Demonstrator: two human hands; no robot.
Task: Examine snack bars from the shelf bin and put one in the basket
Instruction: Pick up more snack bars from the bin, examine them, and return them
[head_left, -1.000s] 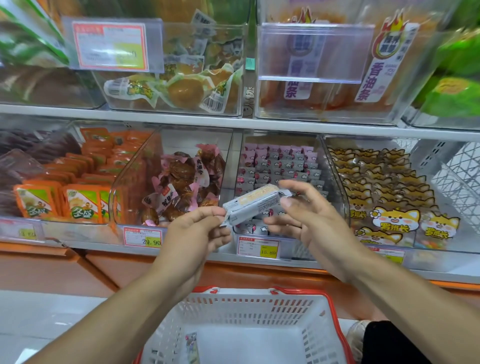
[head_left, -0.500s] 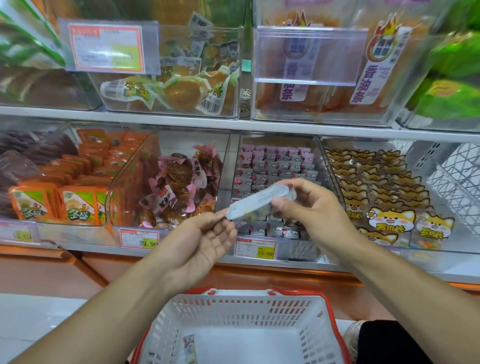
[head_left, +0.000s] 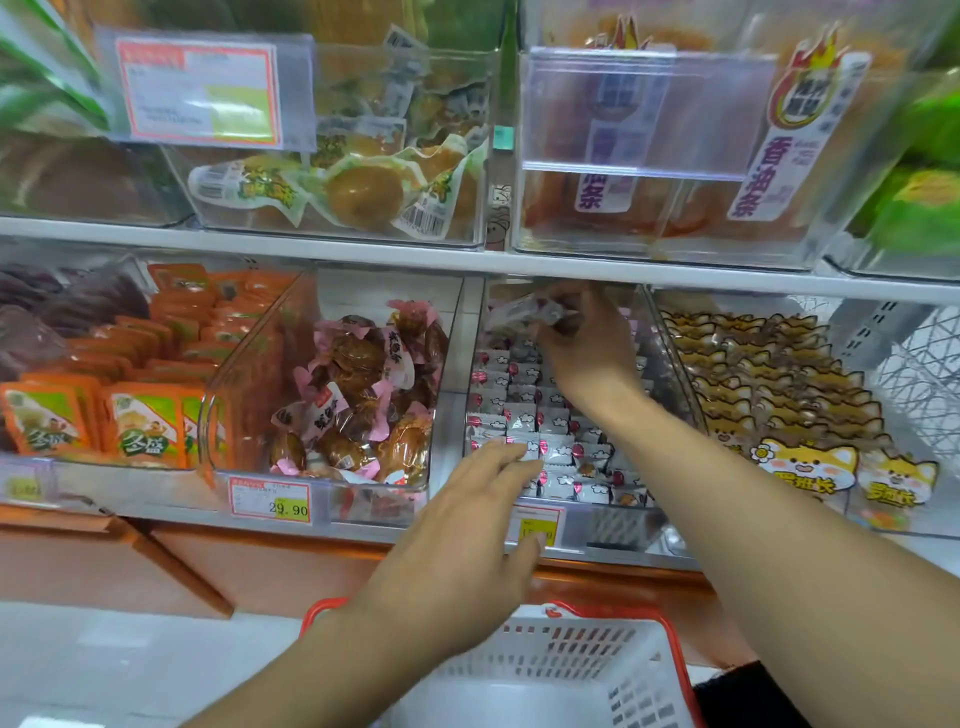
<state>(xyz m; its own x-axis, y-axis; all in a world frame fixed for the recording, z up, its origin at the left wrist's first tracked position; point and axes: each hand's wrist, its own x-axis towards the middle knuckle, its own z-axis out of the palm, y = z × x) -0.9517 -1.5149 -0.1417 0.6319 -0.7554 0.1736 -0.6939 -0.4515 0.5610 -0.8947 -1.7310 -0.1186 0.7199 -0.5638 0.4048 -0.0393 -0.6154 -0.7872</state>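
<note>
My right hand (head_left: 582, 343) reaches deep into the clear shelf bin (head_left: 670, 332) of white-and-pink snack bars (head_left: 550, 447) and pinches one blurred snack bar (head_left: 524, 312) near the back, just under the upper shelf. My left hand (head_left: 467, 525) hangs in front of the bin's lower edge with fingers spread and relaxed, holding nothing. The white basket (head_left: 587, 654) with red rim sits below both arms.
A bin of pink-wrapped brown snacks (head_left: 358, 384) stands to the left, orange packets (head_left: 145, 410) further left, cat-printed packets (head_left: 779, 395) to the right. An upper shelf (head_left: 363, 254) with more clear bins overhangs. Price tags (head_left: 270, 499) line the shelf edge.
My right hand carried the snack bar from in front of me up into the back of the bin. My left hand let go of it and dropped lower, open.
</note>
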